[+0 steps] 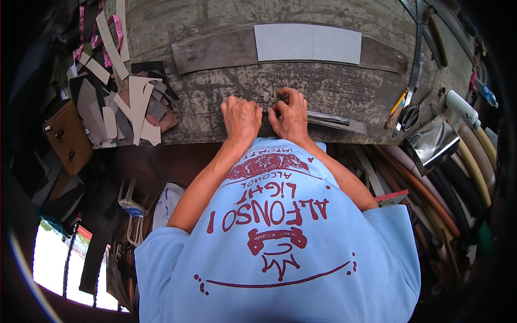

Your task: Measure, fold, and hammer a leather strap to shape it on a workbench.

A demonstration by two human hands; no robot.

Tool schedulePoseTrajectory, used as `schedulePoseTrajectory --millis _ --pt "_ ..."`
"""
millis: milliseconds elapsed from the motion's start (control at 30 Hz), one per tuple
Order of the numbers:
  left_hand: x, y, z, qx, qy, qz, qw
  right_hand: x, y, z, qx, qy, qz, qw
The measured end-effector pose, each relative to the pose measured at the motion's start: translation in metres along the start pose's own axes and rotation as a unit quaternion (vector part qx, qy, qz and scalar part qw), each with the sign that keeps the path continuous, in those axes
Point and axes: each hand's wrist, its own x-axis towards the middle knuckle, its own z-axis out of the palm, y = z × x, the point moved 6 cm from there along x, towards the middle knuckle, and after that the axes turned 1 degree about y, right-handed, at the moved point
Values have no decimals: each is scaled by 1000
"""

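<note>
While a broad, scuffed grey-brown bench (210, 102) spans the workspace, long multicoloured rolls (458, 188) crowd below its right end. Near its front edge, left hand (240, 116) and right hand (290, 115) curl inward, grip uncertain, beside a flat, narrow grey-and-black strip (353, 126); a small dark piece (265, 111) shows between them.

Shows dark-red print on the near light-blue cloth shirt (334, 242), white on the far rectangular sheet (307, 44), and black-streaked grey along the long narrow strip (338, 123).
</note>
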Motion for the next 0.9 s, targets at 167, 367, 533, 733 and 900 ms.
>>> schedulePoseTrajectory --millis 167,367,533,733,900 --pt "4 2 -2 3 -8 -4 1000 4 -1 1 -11 -12 11 1000" --pt "8 4 -3 5 -23 -16 1000 8 -3 3 -7 -28 31 999" --pt "11 4 -3 0 -15 -13 1000 11 -4 3 -6 -45 53 998" --pt "10 6 -3 10 -10 -13 1000 13 -9 3 -28 -35 58 997" --pt "13 3 -1 11 5 5 1000 16 -6 7 -24 -41 62 997"
